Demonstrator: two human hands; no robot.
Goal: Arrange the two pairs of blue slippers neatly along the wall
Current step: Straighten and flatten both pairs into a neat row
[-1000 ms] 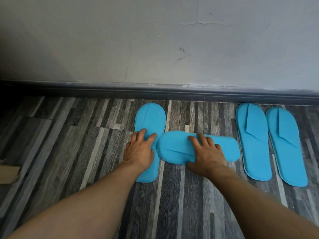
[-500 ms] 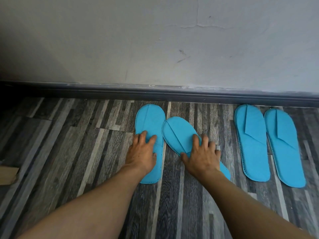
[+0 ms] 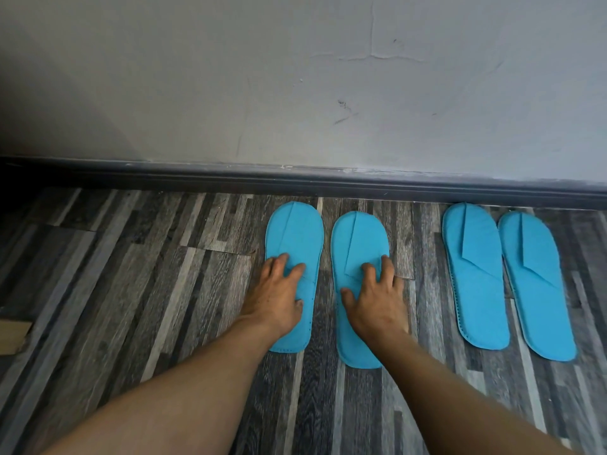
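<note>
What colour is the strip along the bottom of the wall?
The skirting strip is dark grey, nearly black; the head view shows it.

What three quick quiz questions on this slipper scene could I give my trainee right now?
1. How many flat blue fabric slippers lie on the grey wood-pattern floor?
2. True or false: the left hand is lifting a slipper into the air.
3. Which slipper does the right hand press? A: second from left; B: far right.

Key:
1. Four.
2. False; it rests flat on the leftmost slipper.
3. A.
</note>
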